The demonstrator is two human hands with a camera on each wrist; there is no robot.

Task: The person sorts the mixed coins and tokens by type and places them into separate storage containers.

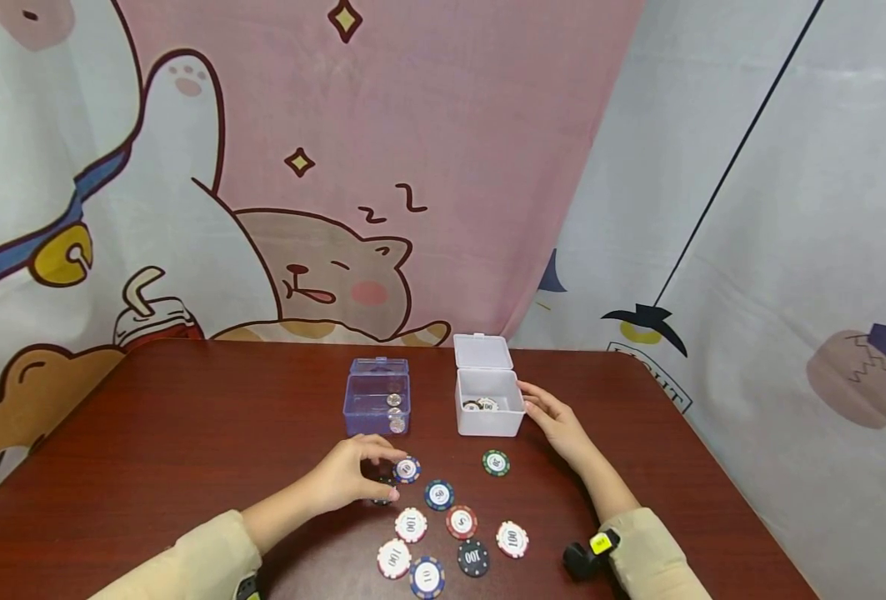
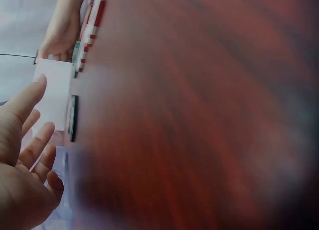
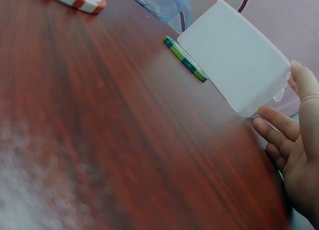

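My left hand (image 1: 348, 477) is above the table, thumb and fingers parted over a dark chip (image 1: 384, 490) that it partly hides. Its fingertips overlap a blue poker chip (image 1: 407, 469) in the head view. In the left wrist view the left hand (image 2: 30, 160) shows spread fingers with nothing between them. My right hand (image 1: 558, 421) touches the right side of a white lidded box (image 1: 489, 423), fingers loosely bent at its wall. The box's lid is raised and a few chips (image 1: 480, 404) lie inside. A green chip (image 1: 496, 462) lies in front of it.
A blue translucent box (image 1: 363, 421), lid raised, stands left of the white one with several small silvery discs (image 1: 395, 412) inside. Nearer me lie several chips, among them a red chip (image 1: 461, 522), a black chip (image 1: 473, 557) and a white chip (image 1: 513, 539). A printed cloth hangs behind.
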